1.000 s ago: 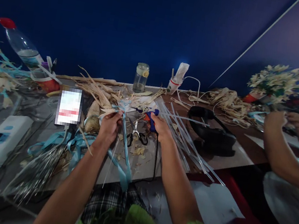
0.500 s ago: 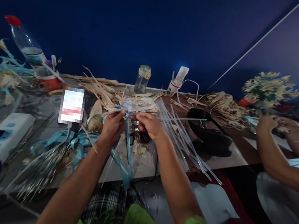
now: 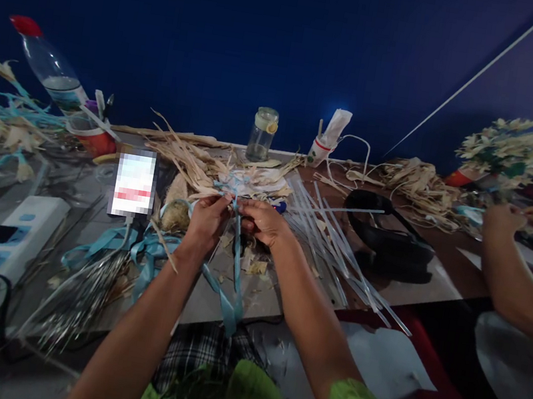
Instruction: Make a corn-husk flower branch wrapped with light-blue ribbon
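Close together over the table, my two hands meet at a light blue ribbon (image 3: 237, 249) whose long end hangs down past the table edge. My left hand (image 3: 209, 219) is closed in a pinch at the ribbon's upper part, where it meets pale husk strips and blue ties. The fingertips of my right hand (image 3: 263, 221) pinch the same ribbon just beside the left ones. Exactly how the ribbon runs between the fingers is too small to make out. Behind the fingers lie dry corn husks (image 3: 191, 164). A brownish round ball (image 3: 175, 215) sits left of my left hand.
Clear thin sticks (image 3: 338, 258) and a black headband-like object (image 3: 386, 239) lie to the right. A lit phone (image 3: 134, 184), wire bundle (image 3: 83, 299) and power strip (image 3: 3, 266) are left. A glass jar (image 3: 261, 137) stands behind. Another person's hands (image 3: 520, 223) work at far right.
My right hand has moved left and closed on the ribbon beside my left hand. Things have shifted slightly right in view. A small blue object now shows behind my right hand.
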### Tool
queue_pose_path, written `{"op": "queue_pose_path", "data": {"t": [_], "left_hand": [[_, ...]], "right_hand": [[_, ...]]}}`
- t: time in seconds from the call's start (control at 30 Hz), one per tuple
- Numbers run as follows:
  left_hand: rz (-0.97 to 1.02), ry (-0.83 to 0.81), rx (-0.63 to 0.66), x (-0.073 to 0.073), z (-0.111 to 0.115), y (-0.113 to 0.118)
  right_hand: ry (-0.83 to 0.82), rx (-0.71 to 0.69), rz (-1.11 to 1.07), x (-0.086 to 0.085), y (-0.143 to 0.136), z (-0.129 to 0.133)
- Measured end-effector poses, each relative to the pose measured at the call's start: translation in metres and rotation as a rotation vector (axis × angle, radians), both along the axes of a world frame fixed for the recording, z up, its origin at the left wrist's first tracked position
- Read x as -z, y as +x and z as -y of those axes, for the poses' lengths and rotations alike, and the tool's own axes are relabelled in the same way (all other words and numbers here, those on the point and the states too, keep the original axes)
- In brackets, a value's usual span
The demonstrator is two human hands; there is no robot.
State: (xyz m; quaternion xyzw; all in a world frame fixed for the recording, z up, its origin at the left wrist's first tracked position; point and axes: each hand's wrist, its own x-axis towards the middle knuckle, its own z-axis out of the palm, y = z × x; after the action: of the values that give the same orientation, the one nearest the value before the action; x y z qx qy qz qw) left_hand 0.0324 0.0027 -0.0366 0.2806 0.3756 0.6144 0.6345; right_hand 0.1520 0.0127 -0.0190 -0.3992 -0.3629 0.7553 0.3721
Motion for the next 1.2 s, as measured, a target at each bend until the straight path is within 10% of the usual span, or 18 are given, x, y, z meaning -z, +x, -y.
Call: {"op": "queue_pose_path", "data": {"t": [0.4, 0.73, 0.93, 1.2], "left_hand": [[-0.427, 0.141, -0.058, -0.001, 0.001, -0.001], [-0.615, 0.264, -0.031, 0.009, -0.003, -0.002], [-0.538, 0.141, 0.007, 0.012, -0.002, 0.000], [-0.211, 0.002, 0.221, 0.002, 0.002, -0.005]], "right_hand": [[-0.070, -0.007, -0.059, 0.000, 0.010, 0.000], [0.225, 0.063, 0.448, 0.010, 0.010, -0.003], [0.579, 0.099, 0.947, 0.010, 0.008, 0.000], [0.815, 0.122, 1.033, 0.013, 0.012, 0.001]]}}
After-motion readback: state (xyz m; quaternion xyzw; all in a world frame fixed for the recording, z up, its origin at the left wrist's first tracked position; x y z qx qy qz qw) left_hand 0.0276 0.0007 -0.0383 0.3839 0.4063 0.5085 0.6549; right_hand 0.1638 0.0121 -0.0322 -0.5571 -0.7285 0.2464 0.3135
